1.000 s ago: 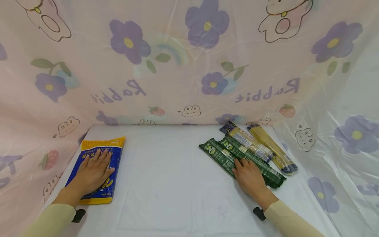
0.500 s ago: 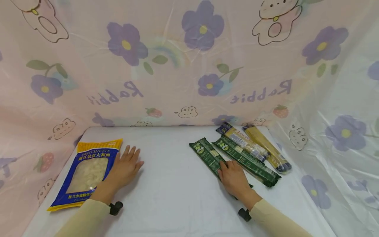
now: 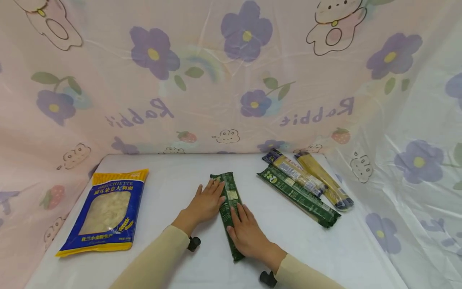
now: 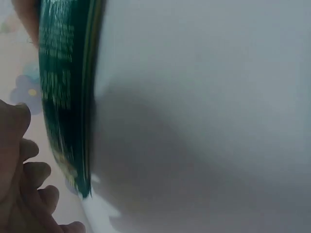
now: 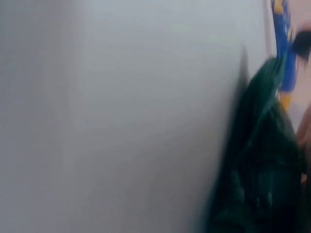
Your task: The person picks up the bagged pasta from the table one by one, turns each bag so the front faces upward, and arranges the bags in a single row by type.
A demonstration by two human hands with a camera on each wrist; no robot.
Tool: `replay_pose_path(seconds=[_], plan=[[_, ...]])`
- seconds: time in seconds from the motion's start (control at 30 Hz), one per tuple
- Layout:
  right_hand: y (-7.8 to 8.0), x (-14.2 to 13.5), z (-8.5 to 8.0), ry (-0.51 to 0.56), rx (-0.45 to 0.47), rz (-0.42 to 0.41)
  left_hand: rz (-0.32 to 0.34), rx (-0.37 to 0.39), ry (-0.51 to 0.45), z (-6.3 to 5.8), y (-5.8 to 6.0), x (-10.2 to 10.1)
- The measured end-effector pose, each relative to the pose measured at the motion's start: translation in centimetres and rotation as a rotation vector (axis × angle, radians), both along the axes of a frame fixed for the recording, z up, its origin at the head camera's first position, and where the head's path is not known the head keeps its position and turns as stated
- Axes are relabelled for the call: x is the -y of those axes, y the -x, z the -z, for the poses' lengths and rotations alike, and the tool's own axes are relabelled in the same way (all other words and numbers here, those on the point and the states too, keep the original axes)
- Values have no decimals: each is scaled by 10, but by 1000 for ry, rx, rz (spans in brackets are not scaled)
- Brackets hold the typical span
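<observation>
On the white counter (image 3: 173, 180), the long green packet (image 3: 228, 212) is lying flat between your hands, its ends pointing just short of 12 and 6 o'clock. Your left hand (image 3: 206, 204) is resting over its 11 o'clock edge and your right hand (image 3: 250, 235) over its 4 o'clock side, both with fingers extended, gripping nothing; you are probably steadying it from both flanks (I cannot tell how hard either is pressing). Its slim, glossy wrapper is crinkling toward one end. At 9 o'clock the broad blue-and-yellow bag (image 3: 104, 212) is showing pale, lumpy contents through its window, while toward 2 o'clock the second green packet (image 3: 298, 196) and two golden packets (image 3: 294, 170) are lying slanted, seemingly grouped by their narrow shape.
</observation>
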State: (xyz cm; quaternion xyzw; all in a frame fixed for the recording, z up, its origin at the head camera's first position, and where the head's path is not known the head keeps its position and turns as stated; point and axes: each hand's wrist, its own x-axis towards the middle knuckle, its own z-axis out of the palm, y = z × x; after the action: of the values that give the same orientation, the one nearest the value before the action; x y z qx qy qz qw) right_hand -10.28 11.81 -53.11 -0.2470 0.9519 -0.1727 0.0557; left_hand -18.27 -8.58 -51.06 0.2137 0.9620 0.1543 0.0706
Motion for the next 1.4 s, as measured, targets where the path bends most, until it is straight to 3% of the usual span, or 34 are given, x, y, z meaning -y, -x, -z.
replay_pose_path(seconds=[0.17,0.23,0.3,0.4,0.5,0.7,0.8,0.87,0.97,1.17,1.33,1.4], plan=[[-16,16,-6,6,63,-23,3,13,55,0,7,-2],[-23,12,-8,-29,1,-23,11,4,83,1,10,-2],[-31,3,-9,-70,-119,-11,23,-32,102,1,16,-3],[-41,-11,-6,-131,-335,37,29,-123,136,0,31,-7],[-50,-20,0,-178,-480,83,5,-179,158,-3,47,-13],[-56,-15,6,-217,-543,93,-78,-124,229,-1,73,-18],[-55,-10,8,-197,-550,83,-110,-114,226,1,77,-18],[-54,-9,8,-186,-558,82,-126,-152,206,-1,78,-18],[-51,-10,6,-169,-567,99,-135,-298,129,-17,77,-18],[-39,-16,0,-97,-521,204,-96,-653,-95,-67,74,-28],[-27,-15,-2,-18,-370,278,-43,-803,-253,-98,64,-37],[-22,-15,-4,15,-368,295,-17,-849,-313,-109,60,-41]])
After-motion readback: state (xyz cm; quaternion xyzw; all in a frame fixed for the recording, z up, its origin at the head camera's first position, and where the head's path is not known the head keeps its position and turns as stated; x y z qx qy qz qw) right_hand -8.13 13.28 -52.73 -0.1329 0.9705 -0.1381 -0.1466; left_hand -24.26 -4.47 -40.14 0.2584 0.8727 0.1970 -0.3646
